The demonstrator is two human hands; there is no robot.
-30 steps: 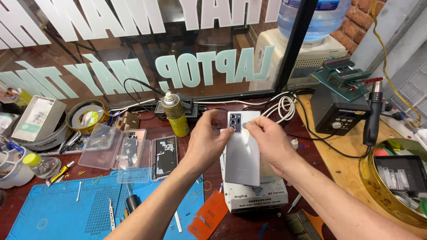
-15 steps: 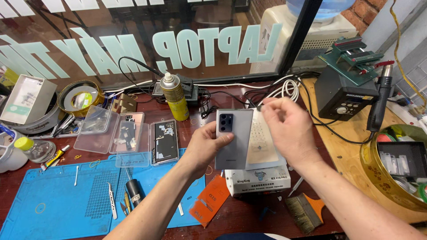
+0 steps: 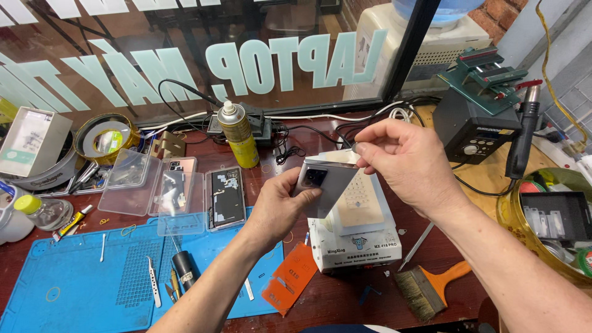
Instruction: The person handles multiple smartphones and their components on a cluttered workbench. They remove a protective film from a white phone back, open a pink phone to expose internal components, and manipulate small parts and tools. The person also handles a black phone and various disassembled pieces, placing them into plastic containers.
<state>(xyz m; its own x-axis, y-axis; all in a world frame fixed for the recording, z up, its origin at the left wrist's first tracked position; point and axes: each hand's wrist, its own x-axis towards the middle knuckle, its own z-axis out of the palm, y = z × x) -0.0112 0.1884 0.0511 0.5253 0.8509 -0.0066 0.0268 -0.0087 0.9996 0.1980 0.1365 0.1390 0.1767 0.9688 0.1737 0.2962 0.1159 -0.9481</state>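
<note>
My left hand grips a grey phone back cover by its left edge, camera cutout facing me, lifted above a white heating plate machine. My right hand pinches the cover's upper right corner, where a thin film or layer seems to lift off; I cannot tell exactly what the fingers hold. A beige perforated pad lies on the machine under the cover.
An opened phone and clear plastic trays lie left of my hands. A yellow spray can stands behind. A blue work mat carries tweezers. A brush lies front right; a soldering station stands far right.
The cover has been raised and tilted. My right hand moved from the cover's middle up to its top right corner. The camera has come closer.
</note>
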